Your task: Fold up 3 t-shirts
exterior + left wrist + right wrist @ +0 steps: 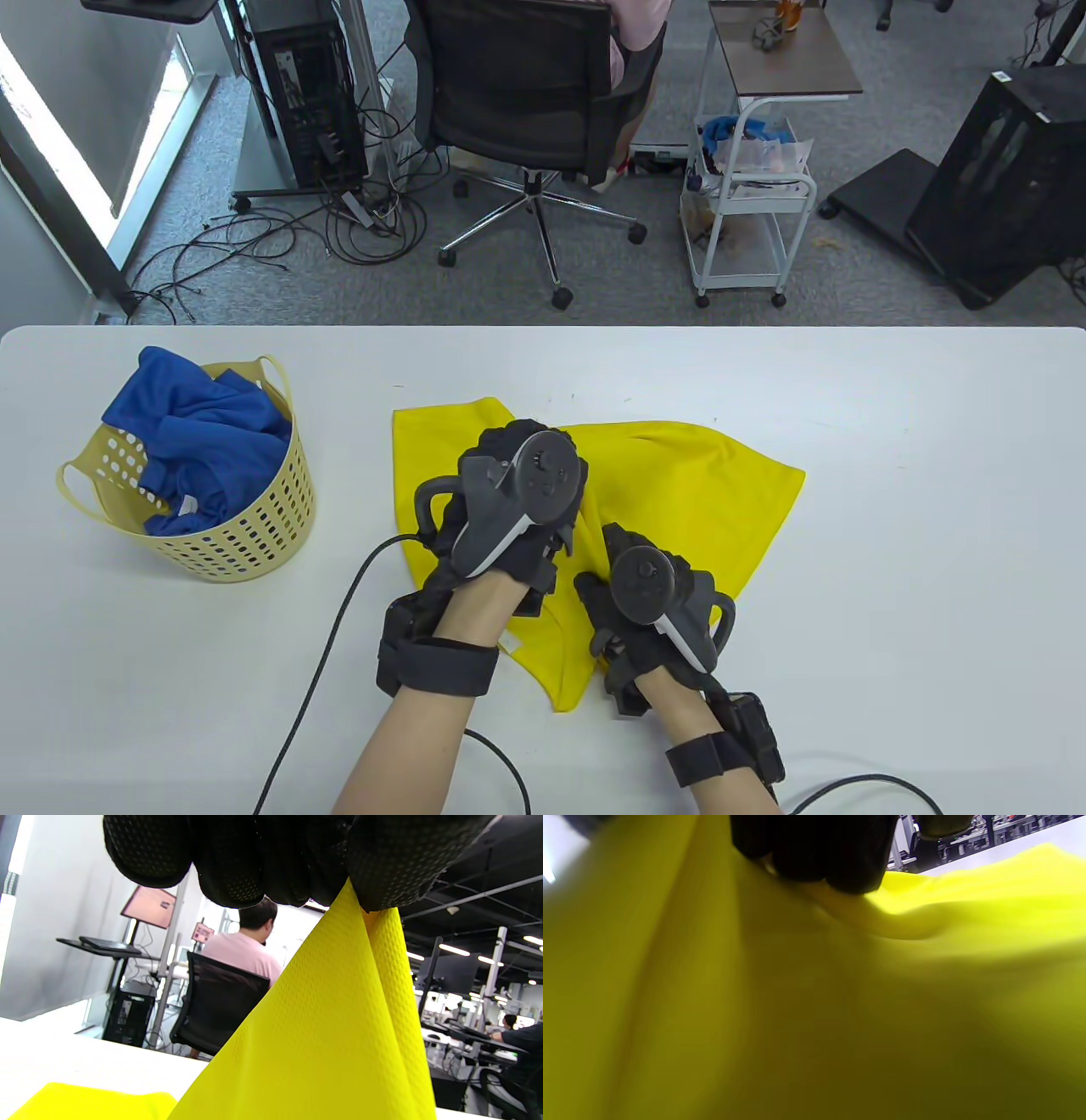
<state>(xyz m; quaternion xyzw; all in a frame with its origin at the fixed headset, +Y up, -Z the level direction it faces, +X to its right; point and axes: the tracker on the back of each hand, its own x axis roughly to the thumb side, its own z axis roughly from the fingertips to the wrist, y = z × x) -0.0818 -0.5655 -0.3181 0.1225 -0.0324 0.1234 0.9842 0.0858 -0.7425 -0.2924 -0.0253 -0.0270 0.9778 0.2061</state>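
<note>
Yellow t-shirt [704, 484], soft, light and limp.
Left hand [509, 509] pinches lifted cloth; right hand [653, 611] grips a fold; hold hems.

Left hand [509, 518] raised, fingers [237, 861] curled and pinching the shirt [704, 501], right hand [653, 611] lower, nearer the body, fingers [814, 849] curled into the cloth

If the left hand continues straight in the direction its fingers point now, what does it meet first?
Probably only more of the yellow t-shirt, which the left hand already pinches, then bare table. The basket stands off to its left. Depth is unclear.
</note>
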